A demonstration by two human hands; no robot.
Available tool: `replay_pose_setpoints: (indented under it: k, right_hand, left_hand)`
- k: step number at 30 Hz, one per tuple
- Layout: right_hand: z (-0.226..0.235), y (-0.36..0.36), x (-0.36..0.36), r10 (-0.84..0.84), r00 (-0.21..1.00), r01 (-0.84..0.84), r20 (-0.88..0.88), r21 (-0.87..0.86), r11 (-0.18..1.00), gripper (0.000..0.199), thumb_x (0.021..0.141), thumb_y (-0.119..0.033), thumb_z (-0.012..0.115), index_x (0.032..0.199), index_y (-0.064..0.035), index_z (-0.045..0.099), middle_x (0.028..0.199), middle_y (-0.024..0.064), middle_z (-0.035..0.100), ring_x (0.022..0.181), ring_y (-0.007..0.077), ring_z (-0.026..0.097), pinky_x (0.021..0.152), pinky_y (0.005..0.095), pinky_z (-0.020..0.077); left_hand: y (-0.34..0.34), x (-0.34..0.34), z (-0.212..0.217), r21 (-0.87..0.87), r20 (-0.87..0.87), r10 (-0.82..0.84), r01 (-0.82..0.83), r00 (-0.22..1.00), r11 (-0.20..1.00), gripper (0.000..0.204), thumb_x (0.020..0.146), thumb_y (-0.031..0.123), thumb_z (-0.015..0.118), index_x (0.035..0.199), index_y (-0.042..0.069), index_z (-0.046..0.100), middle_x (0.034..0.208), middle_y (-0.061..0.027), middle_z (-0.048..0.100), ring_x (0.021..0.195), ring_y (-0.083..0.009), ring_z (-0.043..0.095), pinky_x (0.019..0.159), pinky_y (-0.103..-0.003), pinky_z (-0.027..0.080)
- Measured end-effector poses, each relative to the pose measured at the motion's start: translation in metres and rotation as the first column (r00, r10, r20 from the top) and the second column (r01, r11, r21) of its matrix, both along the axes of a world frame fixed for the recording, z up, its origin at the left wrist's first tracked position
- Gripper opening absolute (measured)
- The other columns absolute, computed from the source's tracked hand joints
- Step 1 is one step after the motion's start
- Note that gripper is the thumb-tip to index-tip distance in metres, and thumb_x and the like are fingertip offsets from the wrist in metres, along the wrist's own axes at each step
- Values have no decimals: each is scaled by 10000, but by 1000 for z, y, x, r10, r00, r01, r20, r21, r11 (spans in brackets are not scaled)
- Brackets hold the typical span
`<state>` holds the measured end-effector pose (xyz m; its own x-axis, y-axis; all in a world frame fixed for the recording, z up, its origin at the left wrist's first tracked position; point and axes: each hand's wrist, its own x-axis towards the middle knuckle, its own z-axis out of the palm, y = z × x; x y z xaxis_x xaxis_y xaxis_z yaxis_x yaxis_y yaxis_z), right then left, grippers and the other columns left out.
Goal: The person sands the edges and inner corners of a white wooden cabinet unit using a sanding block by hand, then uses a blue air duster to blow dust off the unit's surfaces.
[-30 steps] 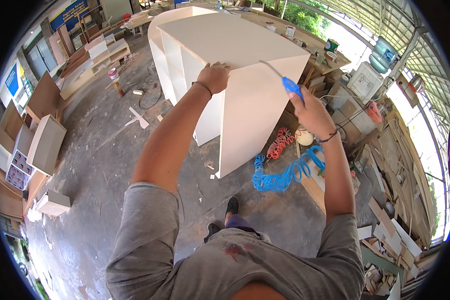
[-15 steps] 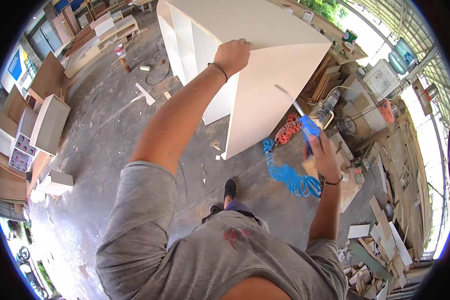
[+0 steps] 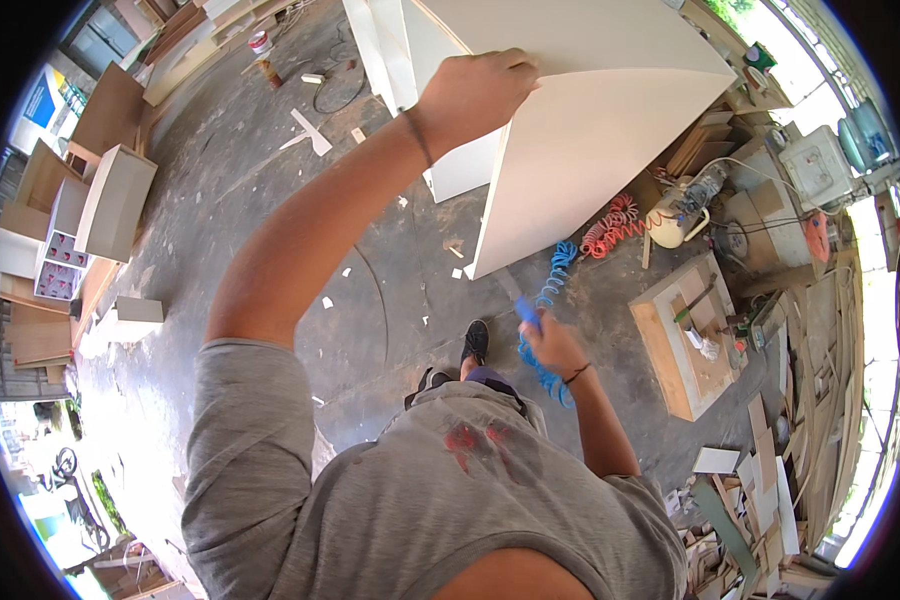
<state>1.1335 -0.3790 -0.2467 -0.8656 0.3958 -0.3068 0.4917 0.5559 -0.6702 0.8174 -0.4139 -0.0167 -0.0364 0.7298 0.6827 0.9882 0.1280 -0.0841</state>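
Observation:
In front of me a large white cabinet (image 3: 590,150) stands on the floor, its flat panels meeting along an edge. My left hand (image 3: 485,95) is closed at that edge, fingers curled over the panel; its fingertips are partly hidden. Lower and to the right, my right hand (image 3: 558,345) is wrapped round a blue-handled tool (image 3: 528,310) with a slim metal shaft. The shaft points up and left, close to the cabinet's bottom corner, and is smeared by motion. Behind the right hand lies a coiled blue air hose (image 3: 560,265).
A red coiled hose (image 3: 615,228) joins a cream compressor tank (image 3: 670,225) at the right. A low wooden box (image 3: 660,350) with tools stands nearby. Wood offcuts (image 3: 760,500) pile up at lower right. White cabinet parts (image 3: 115,205) stand at left; scraps (image 3: 312,130) litter the floor.
My right hand has swung down and left with the blue-handled tool. My left hand stays at the cabinet edge; the view has shifted, uncovering the wooden box.

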Motion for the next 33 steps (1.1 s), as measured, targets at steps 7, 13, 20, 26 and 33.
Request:
replay_pose_setpoints:
  k: [7, 13, 20, 26, 33]
  right_hand:
    - [-127, 3, 13, -82, 974, 122, 213, -185, 975, 534, 846, -402, 589, 1202, -12, 507, 1051, 295, 607, 1005, 453, 577, 852, 467, 462]
    - [-225, 18, 61, -271, 938, 299, 216, -110, 948, 510, 751, -257, 659, 1189, -30, 530, 1019, 240, 636, 966, 400, 607, 832, 430, 479]
    - [-251, -17, 143, -286, 904, 340, 318, -128, 932, 438, 688, -185, 695, 1102, -77, 604, 959, 182, 668, 898, 317, 645, 800, 390, 490]
    - [-195, -89, 160, -107, 792, 341, 601, -290, 894, 651, 686, -290, 752, 1264, -102, 520, 1037, 160, 666, 964, 282, 639, 843, 384, 493]
    - [-236, -193, 174, -262, 876, 399, 405, -304, 865, 470, 766, -286, 688, 1186, -111, 570, 1035, 177, 658, 983, 324, 623, 833, 404, 471]
  left_hand:
    - [-34, -14, -3, 163, 26, -136, 130, 990, 978, 127, 794, 151, 704, 883, 68, 667, 935, -22, 683, 793, -188, 669, 644, -271, 547]
    - [-28, -1, -2, 199, 220, -198, 154, 955, 968, 123, 797, 84, 689, 888, 9, 656, 938, -120, 669, 922, -286, 664, 786, -364, 542]
    - [-31, -9, -2, 157, 173, -269, 243, 947, 957, 167, 817, 76, 671, 965, 6, 637, 1005, -148, 643, 1003, -288, 631, 835, -350, 530]
    - [-81, -19, -28, 93, 140, -268, 256, 953, 962, 376, 797, 98, 696, 1161, 68, 604, 1216, -144, 587, 1142, -322, 550, 934, -395, 462]
    - [-255, 2, -132, -181, 684, 120, 8, 720, 983, 312, 843, 124, 653, 1140, 34, 612, 1164, -179, 617, 1097, -329, 587, 926, -381, 458]
